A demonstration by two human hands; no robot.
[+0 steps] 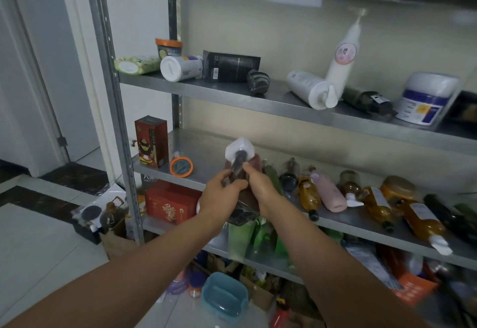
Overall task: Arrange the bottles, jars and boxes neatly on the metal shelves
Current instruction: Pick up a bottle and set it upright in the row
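Note:
Both my hands grip one dark brown bottle [242,205] with a white pump cap [238,148], held in front of the middle shelf [206,152]. My left hand [220,192] wraps its upper body from the left; my right hand [260,185] grips it from the right. On that shelf stand a red box [151,141] and a small orange-rimmed jar [181,167] at the left. Several amber, pink and dark bottles [333,196] lie tumbled at the right. The upper shelf [273,100] carries toppled white bottles [309,88], a black box [229,66], tubs and a large white jar [426,97].
A lower shelf holds a red carton [171,205] and green packets [247,237]. On the floor below sit a blue-lidded container [224,296] and mixed clutter. A small crate with dark bottles [98,216] stands left of the steel upright [116,110]. White tiled floor extends to the left.

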